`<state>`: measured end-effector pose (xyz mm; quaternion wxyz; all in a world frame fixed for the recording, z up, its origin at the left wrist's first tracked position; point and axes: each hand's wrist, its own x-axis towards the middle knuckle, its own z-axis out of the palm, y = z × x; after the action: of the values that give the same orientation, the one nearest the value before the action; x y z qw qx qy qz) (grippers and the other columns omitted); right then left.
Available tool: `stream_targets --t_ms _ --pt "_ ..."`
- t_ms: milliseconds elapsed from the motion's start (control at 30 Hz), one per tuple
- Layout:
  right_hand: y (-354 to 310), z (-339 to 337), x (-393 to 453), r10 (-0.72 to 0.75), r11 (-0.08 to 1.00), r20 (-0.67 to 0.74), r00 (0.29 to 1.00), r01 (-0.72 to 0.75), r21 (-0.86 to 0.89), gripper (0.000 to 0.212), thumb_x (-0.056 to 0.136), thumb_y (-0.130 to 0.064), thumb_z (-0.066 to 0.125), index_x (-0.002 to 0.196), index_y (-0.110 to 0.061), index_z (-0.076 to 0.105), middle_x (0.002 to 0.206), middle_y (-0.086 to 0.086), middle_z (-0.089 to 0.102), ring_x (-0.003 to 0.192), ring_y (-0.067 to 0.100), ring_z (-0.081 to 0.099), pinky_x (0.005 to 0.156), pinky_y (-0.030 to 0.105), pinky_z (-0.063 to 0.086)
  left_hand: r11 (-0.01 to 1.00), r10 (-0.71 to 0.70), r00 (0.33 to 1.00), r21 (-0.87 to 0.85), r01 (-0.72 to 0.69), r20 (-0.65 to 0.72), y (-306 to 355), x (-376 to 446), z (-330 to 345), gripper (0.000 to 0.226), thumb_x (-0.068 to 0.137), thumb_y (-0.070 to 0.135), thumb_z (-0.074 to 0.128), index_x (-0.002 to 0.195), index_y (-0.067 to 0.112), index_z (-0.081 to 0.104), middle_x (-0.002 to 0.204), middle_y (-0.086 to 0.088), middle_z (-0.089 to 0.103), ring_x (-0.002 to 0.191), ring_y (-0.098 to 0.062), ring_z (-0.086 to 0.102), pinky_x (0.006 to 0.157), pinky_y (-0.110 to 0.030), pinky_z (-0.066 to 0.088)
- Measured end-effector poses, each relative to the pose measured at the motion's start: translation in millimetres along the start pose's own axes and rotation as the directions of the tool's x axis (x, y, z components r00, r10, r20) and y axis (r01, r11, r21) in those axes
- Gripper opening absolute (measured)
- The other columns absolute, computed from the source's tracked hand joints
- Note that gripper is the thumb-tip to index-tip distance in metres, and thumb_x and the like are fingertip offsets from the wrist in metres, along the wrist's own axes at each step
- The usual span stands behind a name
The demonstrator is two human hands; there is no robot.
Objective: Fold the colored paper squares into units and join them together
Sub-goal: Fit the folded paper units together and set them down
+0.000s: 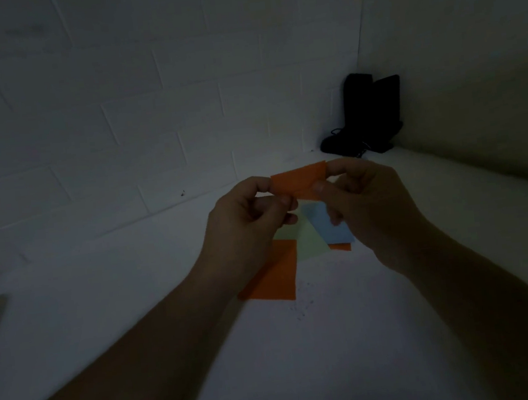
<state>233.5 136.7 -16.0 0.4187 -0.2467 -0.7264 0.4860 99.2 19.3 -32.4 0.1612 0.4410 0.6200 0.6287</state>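
1. Head view shows both hands raised above a pale table [398, 332], working one orange paper [299, 178] between them in dim light.
2. Left hand [245, 221] pinches the paper's left end, thumb [276, 202] in front and forefinger curled over the top edge.
3. Right hand [366, 203] pinches the right end the same way, thumb [321, 189] pressed on the lower front, forefinger hooked over the upper corner; its other fingers curl loosely below.
4. The paper is held clear of the table, its long side roughly level, and it looks already folded into a narrow strip; a flap along its lower edge seems to be what the thumbs are working, though the light is too poor to be sure.
5. To do this fold well, I judge that the edges should be lined up before any crease is pressed, then the thumbs should run outward from the middle so the crease stays straight.
6. Laying the strip flat on the table would likely give a sharper crease than pinching in mid-air.
7. Both forearms reach in from the lower corners, wrists bent slightly inward so the fingertips meet near the middle.
8. Below the hands, more sheets lie overlapping on the table: an orange square [274, 273], a green sheet [308, 240], a blue sheet [331, 225], with another orange edge showing beneath the blue.
9. A dark object [367, 112] stands in the far corner, well apart.
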Motion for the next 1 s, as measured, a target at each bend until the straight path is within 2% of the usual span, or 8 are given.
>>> stream_targets --t_ms 100,233,367,467,533,633,867,1000 --pt "-3.7 -0.2 -2.2 -0.001 0.995 0.113 0.994 -0.01 0.097 0.019 0.089 0.002 0.068 0.094 -0.017 0.071 0.076 0.004 0.075 0.06 0.016 0.069 0.054 0.019 0.052 0.998 0.055 0.998 0.008 -0.054 -0.032 -1.5 1.4 -1.7 0.011 0.097 0.007 0.068 0.101 0.018 0.067 0.087 -0.002 0.08 0.09 -0.017 0.077 0.091 -0.048 0.059" --pt "-3.7 -2.2 -3.3 -0.067 0.989 0.146 0.987 0.046 0.139 0.036 0.079 0.02 0.066 0.086 -0.015 0.072 0.078 -0.007 0.076 0.07 0.014 0.073 0.061 0.017 0.053 0.985 0.157 0.984 0.085 -0.149 -0.086 -3.7 2.8 -6.8 0.024 0.091 -0.002 0.073 0.097 0.021 0.073 0.094 0.006 0.077 0.092 -0.011 0.074 0.087 -0.036 0.061" --pt "-3.7 -4.9 -5.4 -0.111 0.992 0.096 0.989 0.104 0.073 0.036 0.084 0.013 0.067 0.08 -0.022 0.073 0.077 -0.013 0.076 0.074 0.006 0.072 0.063 0.019 0.057 0.968 0.229 0.968 0.129 -0.215 -0.105 -4.1 2.7 -8.0 0.025 0.09 -0.002 0.073 0.097 0.021 0.075 0.095 0.009 0.077 0.092 -0.008 0.074 0.087 -0.032 0.061" --pt "-5.6 -5.5 -6.5 -0.161 0.987 0.122 0.979 0.16 0.018 0.035 0.084 0.009 0.071 0.083 -0.026 0.073 0.077 -0.023 0.074 0.079 -0.001 0.071 0.066 0.013 0.054 0.957 0.266 0.956 0.149 -0.247 -0.121 -3.9 2.2 -8.0 0.02 0.089 0.0 0.075 0.099 0.018 0.076 0.095 0.009 0.077 0.093 -0.009 0.074 0.088 -0.033 0.061" --pt "-7.5 -3.7 -7.5 -0.18 0.982 0.132 0.975 0.185 -0.025 0.034 0.08 0.003 0.077 0.085 -0.03 0.073 0.078 -0.029 0.072 0.082 -0.006 0.07 0.069 0.008 0.052 0.952 0.273 0.954 0.175 -0.25 -0.123 -2.5 1.4 -7.7 0.02 0.089 -0.001 0.075 0.1 0.016 0.076 0.097 0.01 0.077 0.093 -0.006 0.074 0.088 -0.028 0.06" --pt "-8.6 -2.8 -7.3 -0.168 0.986 0.104 0.98 0.168 0.01 0.027 0.078 -0.001 0.08 0.084 -0.027 0.074 0.076 -0.026 0.072 0.076 -0.006 0.069 0.065 0.007 0.049 0.948 0.278 0.956 0.189 -0.257 -0.095 0.2 -0.1 -7.5 0.022 0.088 -0.002 0.075 0.101 0.015 0.075 0.098 0.009 0.076 0.092 -0.004 0.073 0.085 -0.02 0.057" --pt "-6.3 -1.8 -4.4 -0.096 0.994 0.053 0.994 0.093 0.059 0.016 0.087 -0.014 0.075 0.084 -0.03 0.074 0.075 -0.003 0.076 0.074 0.011 0.073 0.071 0.021 0.058 0.983 0.157 0.983 0.108 -0.146 -0.099 0.6 1.6 -5.6 0.015 0.086 0.01 0.082 0.1 0.013 0.077 0.09 0.005 0.079 0.087 -0.008 0.075 0.082 -0.021 0.059" --pt "-3.3 0.2 -3.6 -0.051 0.997 0.0 0.999 0.051 0.054 0.012 0.086 -0.02 0.077 0.083 -0.031 0.073 0.075 -0.002 0.076 0.074 0.015 0.074 0.078 0.038 0.062 0.994 0.015 0.998 -0.103 -0.021 -0.058 4.6 1.2 -2.1 0.014 0.089 0.011 0.076 0.102 0.007 0.075 0.091 -0.007 0.079 0.09 -0.019 0.077 0.085 -0.027 0.061"
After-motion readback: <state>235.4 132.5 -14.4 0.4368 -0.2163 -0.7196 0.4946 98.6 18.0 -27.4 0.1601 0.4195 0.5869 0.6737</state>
